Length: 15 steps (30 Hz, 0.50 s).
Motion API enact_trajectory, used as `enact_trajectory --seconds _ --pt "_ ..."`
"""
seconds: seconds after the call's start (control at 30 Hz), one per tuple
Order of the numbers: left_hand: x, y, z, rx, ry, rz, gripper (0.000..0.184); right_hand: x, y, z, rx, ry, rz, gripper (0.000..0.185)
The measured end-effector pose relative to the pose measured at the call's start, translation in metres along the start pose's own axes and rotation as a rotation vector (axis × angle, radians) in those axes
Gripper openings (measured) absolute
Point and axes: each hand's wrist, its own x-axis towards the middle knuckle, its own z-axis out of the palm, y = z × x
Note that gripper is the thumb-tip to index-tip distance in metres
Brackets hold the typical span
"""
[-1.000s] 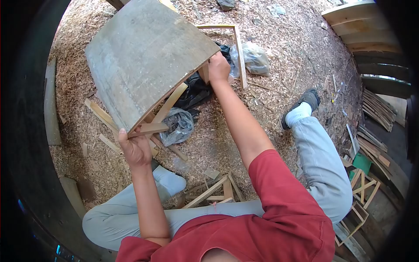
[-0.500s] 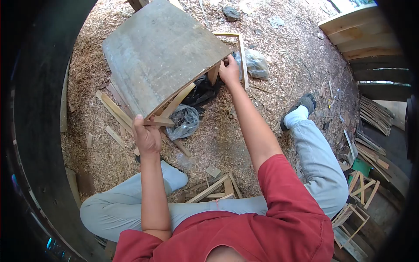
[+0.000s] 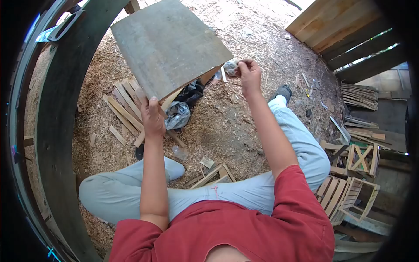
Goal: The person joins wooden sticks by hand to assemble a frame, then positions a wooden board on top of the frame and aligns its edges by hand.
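A grey wooden board (image 3: 170, 48), like a low bench top, stands in front of me above the shavings. My left hand (image 3: 152, 120) is at its near corner, thumb and fingers closed about the edge; part of the fingers is hidden. Just right of the board's right corner, my right hand (image 3: 251, 78) is raised and apart from it. Its thumb and fingertips are pinched together, and what lies between them, if anything, is too small to make out. Below the board are a clear plastic bag (image 3: 177, 115) and a black bag (image 3: 190, 92).
Wooden strips (image 3: 122, 109) lie on the shavings left of the board. A small wooden frame (image 3: 214, 175) is close to my legs. Slatted wooden pieces (image 3: 334, 192) and stacked slats (image 3: 358, 96) are on the right. A dark plank (image 3: 65, 109) rises at the left.
My right hand has let go of the board's right corner and moved to the right. My left hand stays at the near corner. The view has shifted, showing more on the right.
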Motion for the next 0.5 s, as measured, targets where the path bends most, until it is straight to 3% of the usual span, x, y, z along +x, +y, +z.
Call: enact_trajectory --seconds 0.17,0.27,0.37,0.5 --pt "-0.023 -0.011 0.027 -0.023 -0.202 -0.049 0.031 -0.061 -0.105 -0.032 -0.132 0.036 -0.259 0.007" --pt "-0.046 -0.023 0.068 -0.075 -0.218 -0.104 0.027 -0.107 -0.139 -0.045 -0.151 -0.087 -0.354 0.009" --pt "-0.064 -0.049 0.082 -0.087 -0.317 -0.168 0.036 -0.135 -0.135 -0.07 -0.333 -0.166 -0.44 0.008" --pt "-0.075 -0.086 0.088 -0.022 -0.404 -0.28 0.043 -0.155 -0.101 -0.101 -0.49 -0.092 -0.354 0.007"
